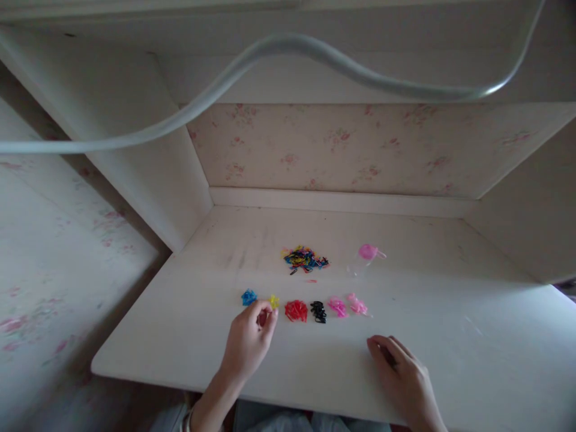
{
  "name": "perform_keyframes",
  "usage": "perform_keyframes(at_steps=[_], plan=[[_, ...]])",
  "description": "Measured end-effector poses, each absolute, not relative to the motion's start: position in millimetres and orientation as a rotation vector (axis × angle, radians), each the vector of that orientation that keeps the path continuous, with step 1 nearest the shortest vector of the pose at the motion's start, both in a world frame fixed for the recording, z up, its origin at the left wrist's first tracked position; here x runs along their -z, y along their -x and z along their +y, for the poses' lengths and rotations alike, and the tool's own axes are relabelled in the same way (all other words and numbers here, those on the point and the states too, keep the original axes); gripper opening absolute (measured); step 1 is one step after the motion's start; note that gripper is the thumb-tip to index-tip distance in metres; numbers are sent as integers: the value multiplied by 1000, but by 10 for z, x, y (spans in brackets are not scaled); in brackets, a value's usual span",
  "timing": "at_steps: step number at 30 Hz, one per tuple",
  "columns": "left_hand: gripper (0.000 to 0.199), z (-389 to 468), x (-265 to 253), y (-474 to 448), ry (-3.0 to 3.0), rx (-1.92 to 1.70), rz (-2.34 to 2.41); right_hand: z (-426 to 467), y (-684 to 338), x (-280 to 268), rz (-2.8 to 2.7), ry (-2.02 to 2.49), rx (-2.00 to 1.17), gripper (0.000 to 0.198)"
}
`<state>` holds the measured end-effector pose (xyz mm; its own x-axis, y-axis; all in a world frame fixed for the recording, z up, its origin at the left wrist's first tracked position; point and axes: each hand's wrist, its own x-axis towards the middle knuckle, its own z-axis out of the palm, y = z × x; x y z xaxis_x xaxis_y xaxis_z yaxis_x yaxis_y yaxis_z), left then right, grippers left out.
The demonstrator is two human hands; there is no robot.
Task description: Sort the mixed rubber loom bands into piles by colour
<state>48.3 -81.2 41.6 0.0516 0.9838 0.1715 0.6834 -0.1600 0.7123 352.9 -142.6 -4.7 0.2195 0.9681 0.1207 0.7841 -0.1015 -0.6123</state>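
My left hand is over the table's front left part, its thumb and forefinger pinched together beside a small pile of yellow rubber bands. Whatever the pinch may hold is hidden. My right hand rests near the front edge with curled fingers, their tips close together; I cannot make out anything in them. In a row lie small piles of rubber bands: blue, red, black, magenta and light pink. Behind them is a mixed heap of coloured bands.
A clear bag with a pink part lies behind the row, to the right. One loose reddish band is in front of the mixed heap. A pale cable crosses the upper view. Side panels and a back wall bound the white table.
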Motion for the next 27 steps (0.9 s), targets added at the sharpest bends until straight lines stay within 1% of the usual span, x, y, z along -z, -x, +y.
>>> perform_keyframes(at_steps=[5,9,13,18,27], plan=[[16,-352,-596,-1042,-2226,-488,1660,-1418,-3387,-48,-1689,1971,-451,32],[15,-49,-526,-1350,-2311,-358,1666,-1416,-3398,-88,-1725,1944,-479,32],[18,82,-429,-1489,-2330,-257,1703,-1398,-3465,-80,-1680,1918,-485,34],[19,93,-419,-1539,-2327,-229,1708,-1387,-3481,-93,-1677,1906,-501,32],[21,-171,-649,-1148,-2228,-405,1768,-1405,-3489,-108,-1704,1910,-548,33]])
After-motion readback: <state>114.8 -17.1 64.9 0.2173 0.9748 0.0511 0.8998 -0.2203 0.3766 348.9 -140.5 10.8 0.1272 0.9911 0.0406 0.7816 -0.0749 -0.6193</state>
